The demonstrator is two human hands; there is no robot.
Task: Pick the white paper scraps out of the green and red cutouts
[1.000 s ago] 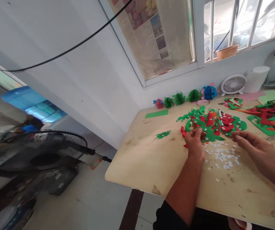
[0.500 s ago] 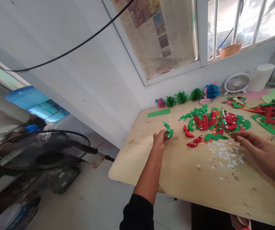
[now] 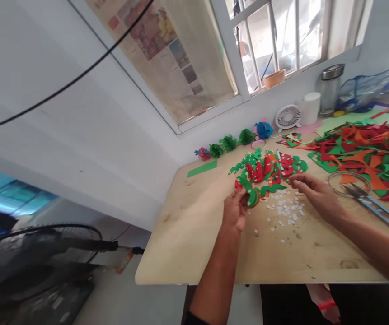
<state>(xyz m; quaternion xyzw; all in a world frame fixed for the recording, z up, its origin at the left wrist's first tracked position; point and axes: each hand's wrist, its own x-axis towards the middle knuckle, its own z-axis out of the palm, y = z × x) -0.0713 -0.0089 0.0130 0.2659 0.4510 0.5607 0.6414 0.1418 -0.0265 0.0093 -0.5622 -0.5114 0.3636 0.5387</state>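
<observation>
- The left hand is clamped on a green cutout, raised at the front left edge of the pile of red, green and orange cutouts.
- The right hand is well apart from the left, fingertips close together at the pile's right side; whether it grips anything cannot be told.
- White chips lie scattered on the table between the hands.
- The snips lie right of the right hand, near the coloured scraps.
</observation>
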